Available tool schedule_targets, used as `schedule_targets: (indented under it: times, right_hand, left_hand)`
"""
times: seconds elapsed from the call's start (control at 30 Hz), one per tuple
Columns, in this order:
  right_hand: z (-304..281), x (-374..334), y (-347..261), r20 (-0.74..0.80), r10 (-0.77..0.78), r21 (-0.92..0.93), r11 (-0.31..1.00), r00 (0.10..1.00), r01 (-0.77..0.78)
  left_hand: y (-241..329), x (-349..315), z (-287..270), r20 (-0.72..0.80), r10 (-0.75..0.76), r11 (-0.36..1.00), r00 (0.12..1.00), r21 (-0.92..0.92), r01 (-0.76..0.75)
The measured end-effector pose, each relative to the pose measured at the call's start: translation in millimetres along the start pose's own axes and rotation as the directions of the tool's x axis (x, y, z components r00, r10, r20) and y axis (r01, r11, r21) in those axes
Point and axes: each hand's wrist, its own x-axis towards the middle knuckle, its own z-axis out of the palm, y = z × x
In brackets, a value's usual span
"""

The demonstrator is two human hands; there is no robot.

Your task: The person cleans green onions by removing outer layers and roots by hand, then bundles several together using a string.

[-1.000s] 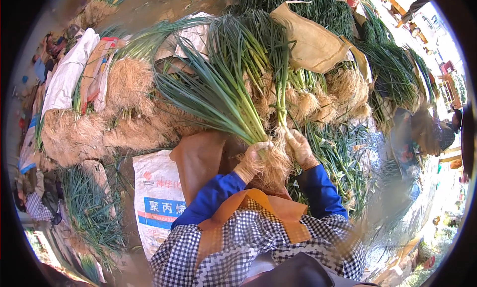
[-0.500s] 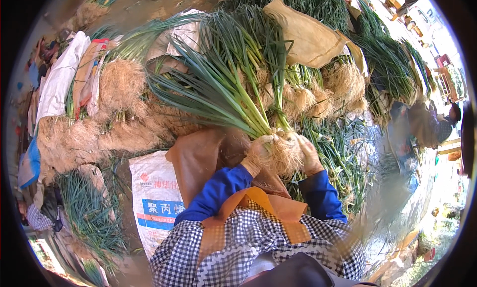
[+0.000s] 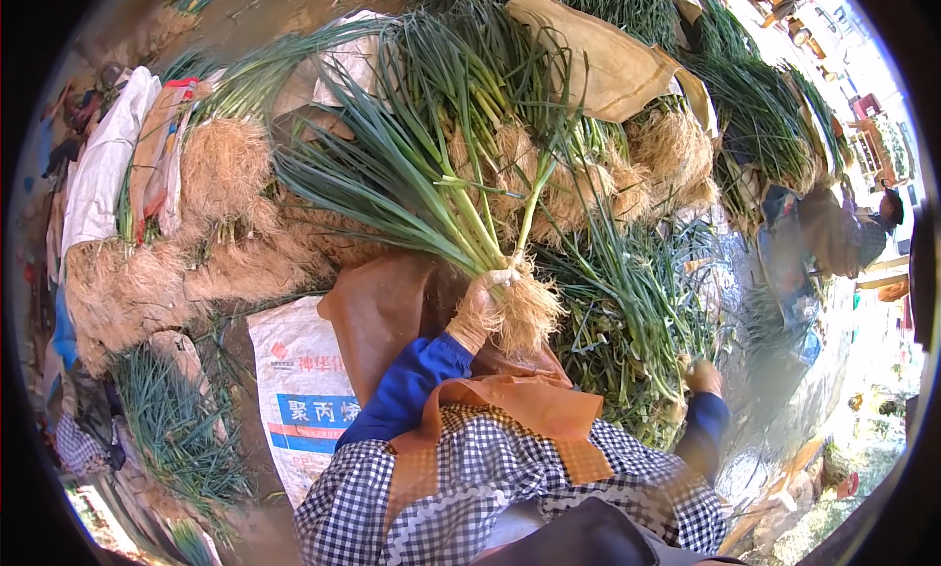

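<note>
My left hand point(image 3: 480, 306) is closed around a bunch of green onions point(image 3: 466, 213) just above its pale, hairy roots. The long green leaves fan out up and to the left, over a brown apron or sheet point(image 3: 382, 301). Out to the right, my right hand point(image 3: 703, 377) is closed at the root end of some green onions point(image 3: 637, 301), whose leaves point away from me. They lie over a heap of loose green onions and trimmings point(image 3: 613, 370). The fingertips of this hand are partly hidden.
Root-ended bundles point(image 3: 230, 169) stand in a row along the far side, some beside tan sacking point(image 3: 588, 56). A printed white sack point(image 3: 299, 370) lies at my left, near more green onions point(image 3: 176, 419). Wet plastic sheeting point(image 3: 784, 390) spreads at the right.
My right hand has left the root end of the held bunch and moved right and nearer, onto green onions in the heap. The left hand with its bunch has shifted slightly left.
</note>
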Motion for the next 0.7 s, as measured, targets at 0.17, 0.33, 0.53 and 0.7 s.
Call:
schedule_targets:
  times: [0.17, 0.33, 0.53, 0.7]
  right_hand:
    - [-95, 3, -236, -0.266, -0.487, 0.929, 0.100, 0.832, 0.356]
    - [-107, 26, -329, -0.246, -0.790, 0.940, -0.052, 0.561, 0.338]
    - [-94, -11, -339, -0.416, -0.726, 0.821, -0.559, 0.548, -0.118]
    - [-101, -1, -344, -0.397, -0.569, 0.905, -0.110, 0.720, 0.412]
  left_hand:
    - [-24, -20, 18, 0.021, -0.073, 0.997, 0.997, -0.005, 0.073]
    - [-27, -32, 8, -0.091, -0.147, 0.988, 0.985, 0.037, 0.151]
    - [-14, -47, 47, 0.045, -0.099, 0.993, 0.994, -0.053, 0.101]
    - [-11, -42, 30, -0.081, -0.162, 0.984, 0.983, 0.066, 0.168]
